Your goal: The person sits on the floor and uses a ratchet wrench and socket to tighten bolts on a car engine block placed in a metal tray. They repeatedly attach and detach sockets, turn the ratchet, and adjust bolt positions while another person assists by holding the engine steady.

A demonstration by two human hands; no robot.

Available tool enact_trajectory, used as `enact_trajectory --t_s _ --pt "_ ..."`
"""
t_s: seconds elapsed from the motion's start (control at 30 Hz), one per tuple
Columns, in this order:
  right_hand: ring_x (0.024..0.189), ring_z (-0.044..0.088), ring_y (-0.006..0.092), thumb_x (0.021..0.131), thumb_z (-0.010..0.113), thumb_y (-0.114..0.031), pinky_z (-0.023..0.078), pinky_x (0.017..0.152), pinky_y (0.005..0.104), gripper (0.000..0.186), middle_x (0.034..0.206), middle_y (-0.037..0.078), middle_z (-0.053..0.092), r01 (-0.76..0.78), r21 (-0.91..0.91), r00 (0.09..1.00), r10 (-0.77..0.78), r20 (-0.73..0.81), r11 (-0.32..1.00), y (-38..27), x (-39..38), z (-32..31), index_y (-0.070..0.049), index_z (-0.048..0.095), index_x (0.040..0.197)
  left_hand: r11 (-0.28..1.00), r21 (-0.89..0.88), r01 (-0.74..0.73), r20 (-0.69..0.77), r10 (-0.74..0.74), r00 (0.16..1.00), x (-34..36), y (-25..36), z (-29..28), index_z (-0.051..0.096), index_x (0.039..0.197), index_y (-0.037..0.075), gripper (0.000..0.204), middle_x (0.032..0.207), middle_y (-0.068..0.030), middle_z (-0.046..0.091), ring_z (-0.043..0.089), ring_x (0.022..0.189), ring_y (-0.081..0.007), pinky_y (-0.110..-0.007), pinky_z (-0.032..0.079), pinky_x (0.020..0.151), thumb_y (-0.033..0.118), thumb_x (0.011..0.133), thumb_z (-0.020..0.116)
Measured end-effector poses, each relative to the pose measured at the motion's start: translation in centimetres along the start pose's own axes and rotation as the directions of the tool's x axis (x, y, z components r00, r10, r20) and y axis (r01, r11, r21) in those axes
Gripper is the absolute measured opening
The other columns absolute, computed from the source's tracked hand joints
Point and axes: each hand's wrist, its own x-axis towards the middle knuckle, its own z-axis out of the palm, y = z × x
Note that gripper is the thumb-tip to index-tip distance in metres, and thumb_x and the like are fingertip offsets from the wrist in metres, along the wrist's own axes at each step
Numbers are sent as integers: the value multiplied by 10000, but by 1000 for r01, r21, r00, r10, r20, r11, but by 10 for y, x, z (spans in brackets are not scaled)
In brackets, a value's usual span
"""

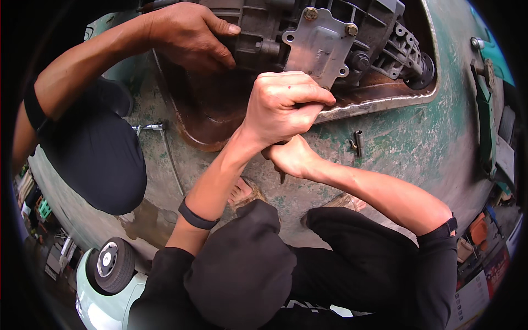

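A grey metal gearbox (264, 33) lies in a brown, oil-stained tray (201, 132). Bolted to its near side is a flat silver cover plate (319, 49), with two bolt heads at its top corners and open holes in its lugs. My left hand (289, 104) is closed in a fist at the plate's lower edge, thumb side toward the lower corner; what it grips is hidden. Just below, my right hand (297, 157) is closed too, a short dark end sticking out beneath it. Whatever its fingers wrap round cannot be made out.
At the left, another person's hand (192, 36) rests on the gearbox, that person's dark-clothed knee (96, 154) below. On the worn green floor lie a socket (359, 144) and a wrench with a long bar (151, 127). A car wheel (114, 264) shows lower left.
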Motion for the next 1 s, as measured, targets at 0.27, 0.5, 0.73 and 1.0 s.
enact_trajectory --t_s 0.27,0.5,0.73,1.0 --pt "847 690 421 703 573 -156 561 790 450 292 822 333 653 -146 -739 983 180 -34 658 -30 -21 -101 96 686 799 998 -58 13 -430 -36 902 -7 1 17 647 779 -61 226 702 -130 652 612 596 -148 -237 466 529 -217 718 495" --pt "688 676 371 738 582 -242 535 681 428 375 727 274 653 -236 -378 963 269 34 895 -5 -17 -62 123 634 807 990 -87 107 -295 -128 947 -8 4 6 660 780 -48 174 712 -117 667 647 627 -157 -238 504 559 -179 699 579" --pt "777 677 287 865 604 -479 522 710 378 523 815 193 687 -96 -72 964 111 241 993 25 15 -5 20 652 1012 987 109 118 -43 -114 993 5 8 -9 655 755 -32 132 739 -101 679 668 670 -160 -247 516 604 -133 680 615" --pt "718 681 230 771 722 -197 517 699 346 306 801 133 718 182 -280 957 -104 272 943 39 -46 -99 5 687 998 974 -5 228 -197 -225 954 -2 7 -2 664 791 -31 136 710 -67 668 636 636 -102 -215 490 585 -127 761 571"
